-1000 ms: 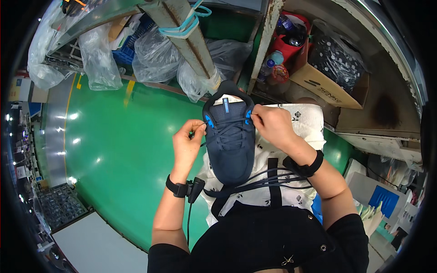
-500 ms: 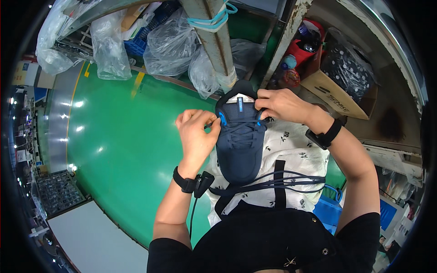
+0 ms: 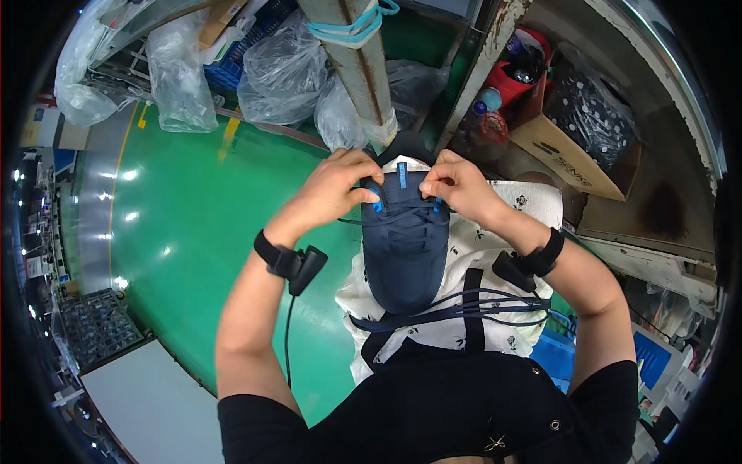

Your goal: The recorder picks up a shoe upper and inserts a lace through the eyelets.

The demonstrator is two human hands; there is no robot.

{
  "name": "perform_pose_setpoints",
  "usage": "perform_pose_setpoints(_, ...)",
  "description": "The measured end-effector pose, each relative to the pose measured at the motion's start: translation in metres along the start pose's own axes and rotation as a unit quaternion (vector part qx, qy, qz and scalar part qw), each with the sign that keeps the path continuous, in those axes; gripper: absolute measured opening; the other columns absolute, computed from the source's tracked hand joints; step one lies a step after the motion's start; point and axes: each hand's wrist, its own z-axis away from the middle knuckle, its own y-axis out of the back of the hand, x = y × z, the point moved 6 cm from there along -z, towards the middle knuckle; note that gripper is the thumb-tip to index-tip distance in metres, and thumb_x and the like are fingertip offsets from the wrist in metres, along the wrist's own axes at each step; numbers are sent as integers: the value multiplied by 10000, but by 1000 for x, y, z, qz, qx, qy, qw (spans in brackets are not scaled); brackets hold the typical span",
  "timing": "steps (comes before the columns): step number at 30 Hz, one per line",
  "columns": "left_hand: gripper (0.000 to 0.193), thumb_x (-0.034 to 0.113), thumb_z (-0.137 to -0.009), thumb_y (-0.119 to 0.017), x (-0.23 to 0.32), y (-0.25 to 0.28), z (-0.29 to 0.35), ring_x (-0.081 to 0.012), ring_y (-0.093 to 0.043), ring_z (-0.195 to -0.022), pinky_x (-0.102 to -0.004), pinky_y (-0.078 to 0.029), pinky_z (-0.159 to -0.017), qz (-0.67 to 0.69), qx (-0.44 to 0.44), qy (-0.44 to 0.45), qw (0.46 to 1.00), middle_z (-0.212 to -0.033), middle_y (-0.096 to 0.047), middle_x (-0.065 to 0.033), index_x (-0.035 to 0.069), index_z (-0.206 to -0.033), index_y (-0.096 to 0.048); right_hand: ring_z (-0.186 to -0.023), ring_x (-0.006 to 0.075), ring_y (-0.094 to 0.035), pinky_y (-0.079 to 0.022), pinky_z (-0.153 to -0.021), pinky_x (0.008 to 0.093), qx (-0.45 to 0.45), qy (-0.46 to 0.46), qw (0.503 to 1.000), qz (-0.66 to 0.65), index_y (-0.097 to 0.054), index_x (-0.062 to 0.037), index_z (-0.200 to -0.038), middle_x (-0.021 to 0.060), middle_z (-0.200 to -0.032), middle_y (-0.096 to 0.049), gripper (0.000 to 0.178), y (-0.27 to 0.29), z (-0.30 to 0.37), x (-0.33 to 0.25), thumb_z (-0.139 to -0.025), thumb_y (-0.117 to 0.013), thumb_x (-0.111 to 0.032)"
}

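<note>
A dark navy sneaker (image 3: 406, 255) rests on my lap, toe toward me, with criss-crossed laces and a blue tab on its tongue (image 3: 403, 179). My left hand (image 3: 340, 184) is closed on the left edge of its opening, thumb beside a blue lace loop (image 3: 377, 206). A dark lace (image 3: 350, 222) sticks out leftward below that hand. On the opposite side, my right hand (image 3: 462, 188) pinches by the tongue and the right blue loop (image 3: 438, 204); its fingertips hide what is between them. White stuffing shows inside the opening.
A bundle of dark laces (image 3: 495, 303) lies across my white flowered apron (image 3: 506, 267). Ahead stands a metal post (image 3: 352, 69) among clear plastic bags (image 3: 282, 73). A cardboard box (image 3: 568, 155) sits on a shelf at right. Green floor (image 3: 193, 209) stretches to the left.
My left hand has moved up and right onto the shoe's opening edge, its elbow swinging outward. My right hand has shifted slightly left and down, nearer the tongue. A lace now shows at the left.
</note>
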Motion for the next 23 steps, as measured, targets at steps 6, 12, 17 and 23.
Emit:
perform_pose_setpoints(6, 280, 245, -721, -751, -14, -8, -13, -266, -515, -1014, -387, -406, -900, 86, -180, -46, 979, -979, -575, -66, 86, -926, -647, -869, 252, -514, -405, -770, 336, 18, 181, 983, -20, -654, -52, -804, 75, -821, -534, 87, 1, 19, -96, -781, -692, -126)
perform_pose_setpoints(12, 226, 270, -853, -632, -10, -27, -14, -217, -514, -953, -326, -394, -872, 128, -224, 90, 962, -962, -539, -70, 49, -836, -676, -927, 294, -535, -430, -812, 386, 119, 164, 966, 161, -640, -70, -980, 105, -910, -581, 205, 24, -14, -49, -811, -661, -183)
perform_pose_setpoints(17, 295, 256, -925, -556, -21, -39, -5, -149, -463, -928, -265, -349, -816, 312, -146, 256, 903, -900, -519, -62, 3, -793, -630, -956, 307, -541, -438, -839, 393, 139, 114, 973, 147, -607, -55, -1084, 121, -981, -591, 293, 27, -9, -17, -825, -653, -184)
perform_pose_setpoints(23, 269, 319, -930, -584, -25, -33, -1, -149, -486, -924, -316, -340, -885, 505, 29, 276, 817, -925, -578, -70, 59, -946, -653, -1051, 292, -529, -417, -922, 398, 168, 38, 983, 55, -531, -65, -1218, 170, -1114, -551, 384, 30, 1, 7, -872, -622, -205)
